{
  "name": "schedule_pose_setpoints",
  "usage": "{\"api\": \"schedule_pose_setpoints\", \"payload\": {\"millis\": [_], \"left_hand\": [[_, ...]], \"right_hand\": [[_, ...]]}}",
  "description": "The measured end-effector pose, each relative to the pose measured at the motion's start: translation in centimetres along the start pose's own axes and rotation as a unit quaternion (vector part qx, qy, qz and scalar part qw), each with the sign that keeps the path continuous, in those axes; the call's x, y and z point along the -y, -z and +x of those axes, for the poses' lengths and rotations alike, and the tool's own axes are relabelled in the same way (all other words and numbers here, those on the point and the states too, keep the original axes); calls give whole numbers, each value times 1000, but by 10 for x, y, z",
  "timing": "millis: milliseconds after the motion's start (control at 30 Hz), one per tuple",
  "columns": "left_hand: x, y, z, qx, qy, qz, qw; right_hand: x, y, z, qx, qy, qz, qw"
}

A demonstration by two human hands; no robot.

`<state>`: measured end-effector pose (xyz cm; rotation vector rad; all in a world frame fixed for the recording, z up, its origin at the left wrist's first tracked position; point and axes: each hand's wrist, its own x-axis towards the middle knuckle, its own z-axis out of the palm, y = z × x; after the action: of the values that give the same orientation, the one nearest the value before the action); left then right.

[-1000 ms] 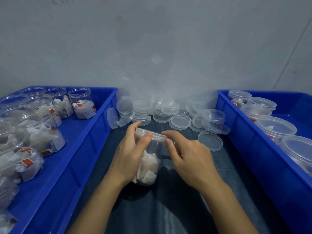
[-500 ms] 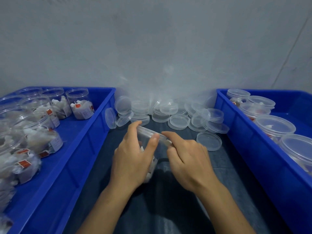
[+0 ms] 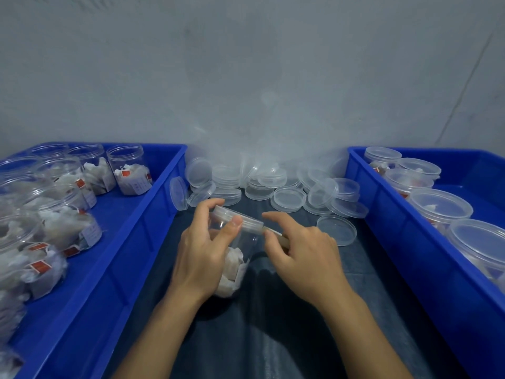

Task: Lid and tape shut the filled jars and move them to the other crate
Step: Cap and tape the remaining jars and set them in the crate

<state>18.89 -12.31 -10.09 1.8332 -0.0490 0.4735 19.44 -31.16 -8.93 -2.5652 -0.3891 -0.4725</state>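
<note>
Head view. The jar (image 3: 232, 258) stands on the table (image 3: 273, 337) between the two crates, tilted with its top toward the right, filled with white tea bags and already capped by its lid (image 3: 240, 218). My left hand (image 3: 202, 255) grasps the jar, thumb lying across the lid's edge and fingers wrapped round the body. My right hand (image 3: 303, 253) sits just beside the lid; thumb and middle fingers pinch what looks like a strip of tape (image 3: 273, 231) running to the lid's rim, forefinger raised clear. I cannot see any roll.

Step in hand, as I judge it: taping, with lidding done for this jar.

Next move calls for turning the jar under the left hand while the right lays the strip flat along the seam between lid and body, then carrying the jar into the right crate (image 3: 382, 220), where lidded jars (image 3: 440, 207) stand. Open jars (image 3: 128, 170) wait in the left crate (image 3: 131, 236); spare lids (image 3: 289, 199) lie heaped at the back of the table
</note>
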Motion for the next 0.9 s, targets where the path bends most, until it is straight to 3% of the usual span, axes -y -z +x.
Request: {"api": "schedule_pose_setpoints", "payload": {"millis": [567, 800, 900], "left_hand": [[7, 4, 1, 52, -1, -31, 998], [3, -4, -2, -36, -66, 147, 986], [3, -4, 0, -47, -61, 177, 981]], "right_hand": [[3, -6, -2, -50, 9, 26, 998], [5, -4, -4, -44, 15, 18, 999], [6, -3, -5, -24, 23, 23, 999]]}}
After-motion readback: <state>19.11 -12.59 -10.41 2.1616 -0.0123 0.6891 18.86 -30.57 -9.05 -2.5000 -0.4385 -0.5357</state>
